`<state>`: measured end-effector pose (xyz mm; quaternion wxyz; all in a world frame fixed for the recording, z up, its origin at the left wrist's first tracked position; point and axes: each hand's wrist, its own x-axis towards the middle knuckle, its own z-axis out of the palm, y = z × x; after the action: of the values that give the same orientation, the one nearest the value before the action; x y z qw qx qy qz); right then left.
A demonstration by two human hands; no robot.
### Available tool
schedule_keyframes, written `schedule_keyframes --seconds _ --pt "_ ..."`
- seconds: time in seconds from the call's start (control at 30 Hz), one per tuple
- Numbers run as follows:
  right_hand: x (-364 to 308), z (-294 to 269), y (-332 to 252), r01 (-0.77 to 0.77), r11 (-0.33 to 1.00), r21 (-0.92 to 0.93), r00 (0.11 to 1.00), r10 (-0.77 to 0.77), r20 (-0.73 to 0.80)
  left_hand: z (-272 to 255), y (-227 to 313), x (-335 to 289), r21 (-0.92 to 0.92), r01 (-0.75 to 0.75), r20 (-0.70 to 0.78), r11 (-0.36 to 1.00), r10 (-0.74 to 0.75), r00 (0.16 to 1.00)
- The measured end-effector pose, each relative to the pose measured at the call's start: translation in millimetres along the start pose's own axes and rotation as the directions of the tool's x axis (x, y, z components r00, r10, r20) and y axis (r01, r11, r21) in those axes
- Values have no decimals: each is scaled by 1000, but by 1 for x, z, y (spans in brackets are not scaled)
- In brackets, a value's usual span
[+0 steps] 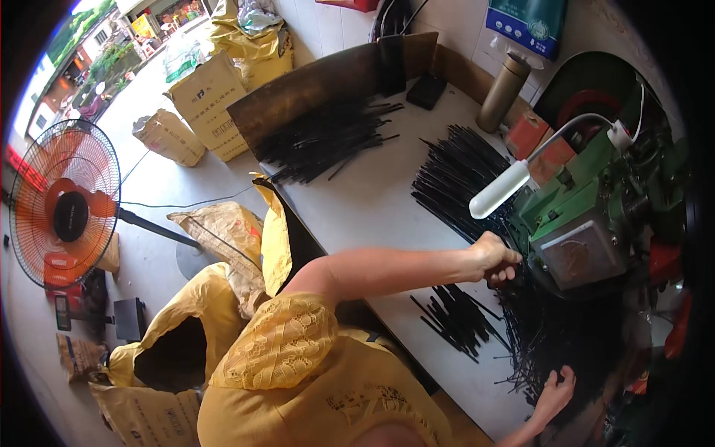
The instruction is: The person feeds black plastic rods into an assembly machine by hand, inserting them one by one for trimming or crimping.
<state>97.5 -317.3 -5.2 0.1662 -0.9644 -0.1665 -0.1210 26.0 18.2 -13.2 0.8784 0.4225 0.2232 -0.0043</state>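
Observation:
My left hand [497, 258] reaches across to the front of a green machine [570, 197]. Its fingers are curled closed beside the machine's square metal plate [582, 255]; what they grip, if anything, is hidden. Lower right, my right hand [553, 395] hovers at the edge of a dark tangle of thin black rods [525, 339], fingers apart and seemingly without anything in them. A dense bundle of black rods [458, 179] lies beyond my left hand, and a smaller bunch [458, 320] lies on the near side of that forearm.
More black rods [320, 141] rest against a brown board [298, 78] on the grey table [335, 205]. A white lamp [500, 191] overhangs the machine's front. Behind stands a gold flask [503, 93]. Open yellow sacks [197, 287] and an orange fan [65, 205] occupy the left floor.

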Motion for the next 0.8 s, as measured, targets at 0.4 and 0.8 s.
schedule_keyframes --seconds 0.4,0.8 --pt "8 4 0 188 971 -149 982 -184 41 -7 1 -12 101 -42 -37 994 46 998" --pt "7 5 14 214 942 -258 973 -228 -28 -4 2 -23 128 -41 -28 991 45 999"
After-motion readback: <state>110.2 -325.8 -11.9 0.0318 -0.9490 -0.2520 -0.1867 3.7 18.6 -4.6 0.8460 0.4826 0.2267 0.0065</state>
